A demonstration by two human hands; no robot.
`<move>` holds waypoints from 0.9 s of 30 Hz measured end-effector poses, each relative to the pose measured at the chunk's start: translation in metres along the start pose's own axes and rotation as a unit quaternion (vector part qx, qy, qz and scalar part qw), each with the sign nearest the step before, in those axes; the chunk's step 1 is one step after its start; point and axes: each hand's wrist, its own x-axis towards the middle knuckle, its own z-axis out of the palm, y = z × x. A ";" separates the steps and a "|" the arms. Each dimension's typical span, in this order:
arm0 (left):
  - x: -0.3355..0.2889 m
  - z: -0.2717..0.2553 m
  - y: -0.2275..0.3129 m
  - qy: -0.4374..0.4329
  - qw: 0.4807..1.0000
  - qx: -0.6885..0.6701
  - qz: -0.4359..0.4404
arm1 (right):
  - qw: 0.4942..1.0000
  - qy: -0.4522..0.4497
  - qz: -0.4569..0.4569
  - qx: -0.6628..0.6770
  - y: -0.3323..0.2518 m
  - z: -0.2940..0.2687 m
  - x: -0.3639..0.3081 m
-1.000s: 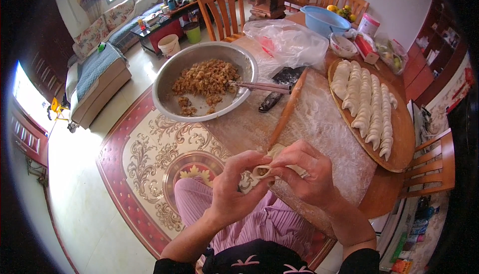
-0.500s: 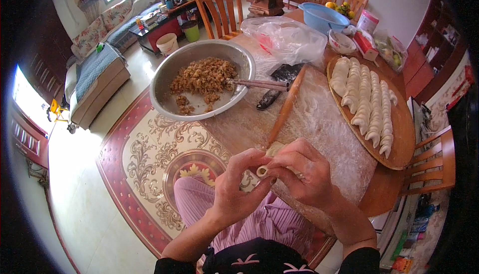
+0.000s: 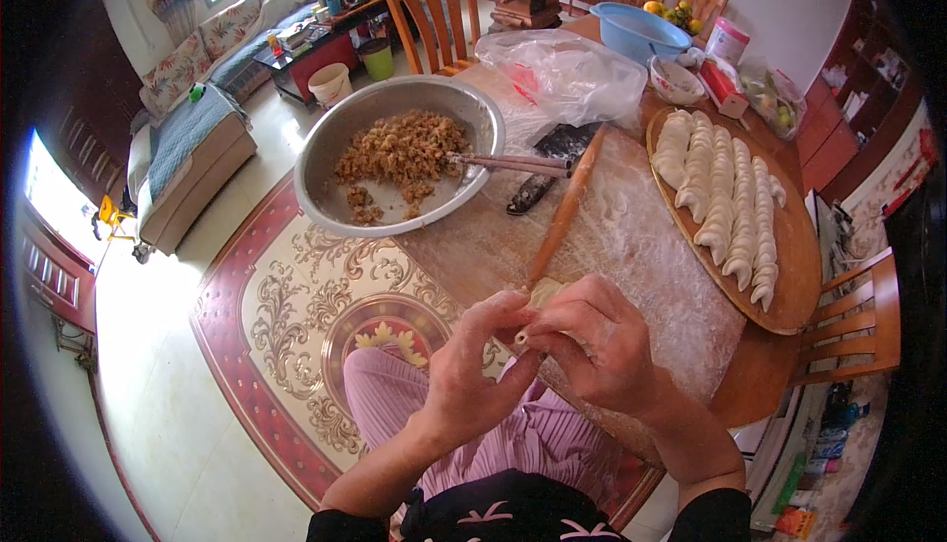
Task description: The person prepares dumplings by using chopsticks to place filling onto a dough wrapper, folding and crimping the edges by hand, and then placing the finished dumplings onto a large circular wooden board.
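Above the near edge of the floured board, my left hand (image 3: 464, 369) and my right hand (image 3: 604, 350) meet, both closed on a small dumpling (image 3: 521, 338). Fingers and thumbs pinch its pale dough together, leaving a tiny opening; most of it is hidden. Just behind the fingertips, a flat piece of dough (image 3: 546, 290) lies on the board (image 3: 651, 246). A thin wooden rolling pin (image 3: 569, 209) rests beyond it. To the left, a metal basin (image 3: 321, 192) holds crumbly brown filling (image 3: 404, 152), with chopsticks (image 3: 518, 164) sticking out over its rim.
On the right, a round wooden tray (image 3: 712, 281) carries rows of finished dumplings (image 3: 720, 202). A floury dark cleaver (image 3: 569, 142) lies beside the basin. Farther back are a plastic bag (image 3: 572, 73), a blue tub (image 3: 641, 34) and a bowl (image 3: 677, 83). A chair (image 3: 856, 320) stands at right.
The dumpling's round opening has narrowed as my fingers pinch it. Both hands stay in nearly the same place.
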 end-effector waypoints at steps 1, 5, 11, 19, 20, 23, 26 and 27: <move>0.000 0.000 0.000 0.000 1.000 0.000 0.000 | 1.000 -0.001 -0.001 0.002 0.000 0.000 0.000; 0.002 0.000 0.001 0.009 1.000 0.000 -0.001 | 1.000 -0.005 0.020 0.015 -0.004 -0.002 0.002; -0.001 0.003 -0.001 -0.003 1.000 0.000 -0.005 | 0.999 -0.021 -0.020 -0.039 -0.003 0.002 0.001; 0.009 -0.002 0.001 0.016 0.935 -0.305 -0.181 | 0.991 0.018 0.086 0.103 -0.005 0.007 0.005; 0.015 -0.001 0.002 0.015 0.935 -0.306 -0.179 | 0.978 0.032 0.141 0.153 -0.007 0.010 0.004; 0.030 -0.005 0.013 0.034 0.894 -0.395 -0.208 | 0.829 0.011 0.346 0.440 -0.013 0.013 0.004; 0.045 -0.014 0.009 -0.015 0.921 -0.340 -0.187 | 0.769 -0.002 0.399 0.499 -0.004 0.002 0.004; 0.052 -0.019 0.012 -0.022 0.934 -0.315 -0.166 | 0.770 -0.002 0.397 0.500 -0.001 0.000 0.004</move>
